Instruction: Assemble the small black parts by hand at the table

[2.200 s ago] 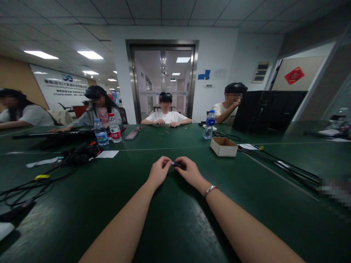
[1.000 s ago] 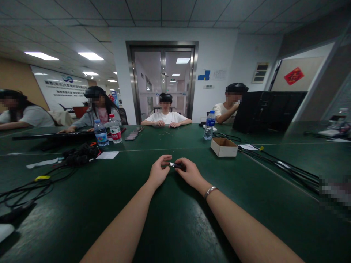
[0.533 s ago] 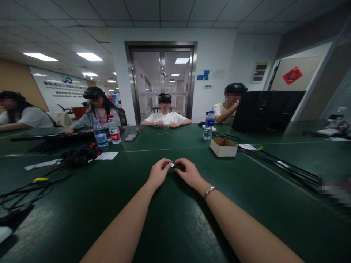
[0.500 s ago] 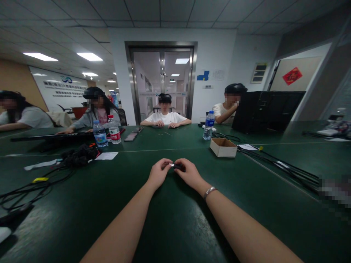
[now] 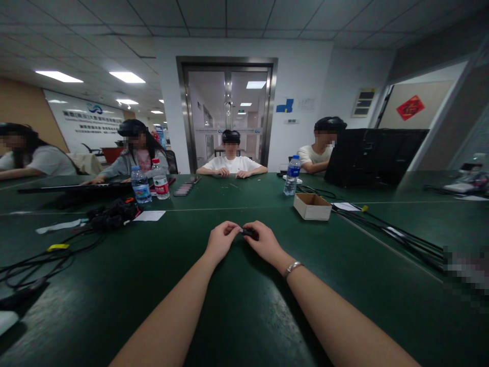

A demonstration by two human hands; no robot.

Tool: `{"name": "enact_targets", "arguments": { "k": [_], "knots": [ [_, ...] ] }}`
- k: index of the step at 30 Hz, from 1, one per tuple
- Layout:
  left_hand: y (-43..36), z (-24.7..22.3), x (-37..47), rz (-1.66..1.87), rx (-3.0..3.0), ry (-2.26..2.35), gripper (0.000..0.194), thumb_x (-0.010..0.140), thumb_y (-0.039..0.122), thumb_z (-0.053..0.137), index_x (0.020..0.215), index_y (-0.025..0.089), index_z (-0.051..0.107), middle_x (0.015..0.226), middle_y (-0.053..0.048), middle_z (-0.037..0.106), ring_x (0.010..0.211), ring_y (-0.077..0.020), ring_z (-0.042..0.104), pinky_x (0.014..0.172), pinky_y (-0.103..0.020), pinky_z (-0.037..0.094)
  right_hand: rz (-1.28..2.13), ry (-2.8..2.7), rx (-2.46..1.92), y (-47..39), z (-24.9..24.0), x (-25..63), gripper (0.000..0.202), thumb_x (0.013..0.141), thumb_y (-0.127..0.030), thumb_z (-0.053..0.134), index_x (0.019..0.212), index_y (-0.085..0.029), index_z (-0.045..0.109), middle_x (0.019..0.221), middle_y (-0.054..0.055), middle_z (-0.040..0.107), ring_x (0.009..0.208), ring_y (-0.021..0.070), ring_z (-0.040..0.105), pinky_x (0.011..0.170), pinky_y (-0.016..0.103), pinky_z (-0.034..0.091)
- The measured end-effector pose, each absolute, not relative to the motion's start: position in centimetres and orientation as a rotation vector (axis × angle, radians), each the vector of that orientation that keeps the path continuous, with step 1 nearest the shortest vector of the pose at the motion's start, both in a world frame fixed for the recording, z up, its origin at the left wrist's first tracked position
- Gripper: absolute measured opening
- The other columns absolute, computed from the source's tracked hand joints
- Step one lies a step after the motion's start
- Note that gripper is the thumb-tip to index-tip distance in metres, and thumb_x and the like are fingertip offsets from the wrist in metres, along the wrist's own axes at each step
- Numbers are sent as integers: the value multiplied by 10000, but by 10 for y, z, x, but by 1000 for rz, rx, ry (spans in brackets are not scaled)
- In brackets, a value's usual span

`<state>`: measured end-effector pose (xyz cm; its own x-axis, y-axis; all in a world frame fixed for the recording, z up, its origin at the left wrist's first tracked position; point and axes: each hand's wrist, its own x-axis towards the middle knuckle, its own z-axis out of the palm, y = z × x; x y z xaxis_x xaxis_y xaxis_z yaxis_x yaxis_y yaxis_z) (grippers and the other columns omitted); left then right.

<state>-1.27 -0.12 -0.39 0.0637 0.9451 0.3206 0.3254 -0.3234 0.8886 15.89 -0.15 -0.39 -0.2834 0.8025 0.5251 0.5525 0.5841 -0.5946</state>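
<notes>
Over the green table (image 5: 244,285), my two hands meet in front of me. My right hand (image 5: 263,239) is closed, thumb and fingers pinching a small black stick-like object (image 5: 248,232) with a silvery end pointing left. The object's exact kind is too small to tell. My left hand (image 5: 221,238) is closed too, its thumb and fingertips pressed together at that silvery end, which they partly hide. A silver bracelet circles my right wrist.
An open cardboard box (image 5: 312,208) stands ahead to the right, with a water bottle (image 5: 292,176) behind it. Two bottles (image 5: 141,186) stand left, near black cables (image 5: 110,216). More cables (image 5: 389,232) run along the right. Several people wearing headsets sit around the table.
Less of the silvery end shows now between my fingertips. Both hands stay in nearly the same place. The person at the right has lowered a hand from the face.
</notes>
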Motion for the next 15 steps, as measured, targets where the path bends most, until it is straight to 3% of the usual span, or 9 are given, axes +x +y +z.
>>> {"name": "enact_targets", "arguments": {
  "k": [7, 12, 15],
  "knots": [
    [-9, 1, -13, 1088, 1855, 1590, 476, 817, 619, 434, 691, 187, 590, 640, 12, 595, 607, -145, 530, 560, -253, 338, 313, -2143, -1106, -11, 3, 155, 268, 797, -124, 590, 1051, -207, 615, 975, 41, 573, 893, 153, 562, 794, 287, 458],
    [-10, -3, -11, 933, 1985, 1602, 468, 883, 571, 338, 727, 202, 578, 679, 2, 603, 633, -149, 541, 580, -253, 352, 118, -2338, -1183, -17, 9, 151, 162, 868, -229, 555, 1013, -171, 599, 958, 62, 595, 876, 174, 554, 778, 289, 450],
    [-18, -1, -5, 846, 2193, 1671, 457, 935, 467, 261, 791, 202, 604, 812, -40, 629, 762, -172, 561, 680, -275, 397, -112, -2472, -1205, -19, 9, 149, 147, 890, -189, 501, 987, -148, 604, 957, 87, 612, 897, 200, 547, 813, 310, 436]
  ]
}}
